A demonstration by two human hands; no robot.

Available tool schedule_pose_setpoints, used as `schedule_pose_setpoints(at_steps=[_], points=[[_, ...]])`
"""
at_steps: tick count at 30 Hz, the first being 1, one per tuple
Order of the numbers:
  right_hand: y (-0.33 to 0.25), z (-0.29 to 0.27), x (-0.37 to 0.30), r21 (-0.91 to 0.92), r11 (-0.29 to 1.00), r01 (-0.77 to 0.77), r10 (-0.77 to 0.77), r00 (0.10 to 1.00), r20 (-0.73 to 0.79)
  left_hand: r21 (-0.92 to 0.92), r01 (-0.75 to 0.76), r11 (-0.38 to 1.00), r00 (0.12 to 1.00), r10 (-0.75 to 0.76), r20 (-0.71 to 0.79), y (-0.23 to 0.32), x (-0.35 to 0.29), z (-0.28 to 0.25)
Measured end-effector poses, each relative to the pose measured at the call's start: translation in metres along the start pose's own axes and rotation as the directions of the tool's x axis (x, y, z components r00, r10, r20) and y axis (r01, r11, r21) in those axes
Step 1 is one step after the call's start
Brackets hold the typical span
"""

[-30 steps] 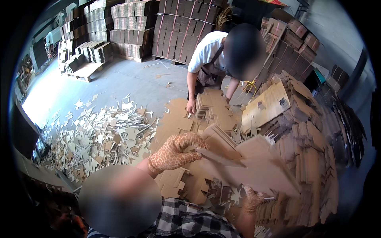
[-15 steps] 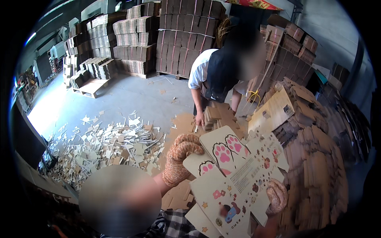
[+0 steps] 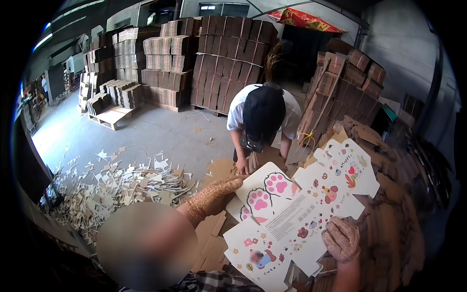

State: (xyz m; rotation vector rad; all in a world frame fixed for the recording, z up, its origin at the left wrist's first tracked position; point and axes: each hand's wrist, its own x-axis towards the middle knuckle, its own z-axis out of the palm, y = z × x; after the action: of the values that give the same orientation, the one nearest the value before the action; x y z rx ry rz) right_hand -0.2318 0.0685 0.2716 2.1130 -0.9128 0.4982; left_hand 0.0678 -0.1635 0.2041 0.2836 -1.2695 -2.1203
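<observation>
A flat, die-cut cardboard box blank (image 3: 292, 224), cream with pink paw prints and small cartoon drawings, is tilted in front of me. Layered edges at its lower right suggest more than one sheet. My left hand (image 3: 214, 196), in an orange-and-white patterned glove, is closed on its upper left edge, near the paws. On the lower right side, my right hand (image 3: 342, 238) wears the same kind of glove and grips the blank with its fingers curled over the printed face. Both thumbs are hidden. Below and behind the blank lie brown cardboard sheets (image 3: 209, 241).
Across from me a person (image 3: 265, 114) in a white shirt and dark cap bends over cardboard. Cut scraps (image 3: 131, 192) heap on the floor at left. Piled brown cardboard (image 3: 394, 214) rises at right. Strapped stacks (image 3: 228, 65) stand behind, near a wooden pallet (image 3: 111, 116).
The blank has turned and shifted, its right end now higher and farther right. My right hand shows more fully on its face. The person opposite has bent lower, and my view has tilted up.
</observation>
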Motion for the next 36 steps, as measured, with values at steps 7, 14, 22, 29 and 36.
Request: schedule_pose_setpoints(at_steps=[7, 14, 22, 29, 36], points=[[0.01, 0.024, -0.015, -0.057, 0.991, -0.123, 0.123, 0.992, 0.005, 0.148, 0.01, 0.989, 1.0, -0.006, -0.026, 0.0, 0.008, 0.007], [-0.012, 0.091, -0.101, 0.192, 0.494, -0.848, 0.868, 0.495, -0.048, -0.043, 0.01, 0.999, 0.997, -0.013, -0.08, -0.042, 0.024, 0.01], [-0.021, 0.142, -0.125, 0.68, -0.101, -0.727, 0.918, 0.196, 0.345, -0.13, 0.161, 0.978, 0.946, -0.191, -0.263, -0.099, 0.058, -0.037], [-0.037, 0.195, -0.168, 0.624, -0.775, 0.102, 0.627, -0.003, 0.779, -0.195, 0.152, 0.969, 0.924, -0.209, -0.319, -0.158, 0.093, -0.071], [-0.049, 0.243, -0.132, 0.679, -0.683, -0.27, 0.727, -0.347, 0.593, -0.013, 0.166, 0.986, 0.94, -0.162, -0.301, -0.193, 0.108, -0.125]])
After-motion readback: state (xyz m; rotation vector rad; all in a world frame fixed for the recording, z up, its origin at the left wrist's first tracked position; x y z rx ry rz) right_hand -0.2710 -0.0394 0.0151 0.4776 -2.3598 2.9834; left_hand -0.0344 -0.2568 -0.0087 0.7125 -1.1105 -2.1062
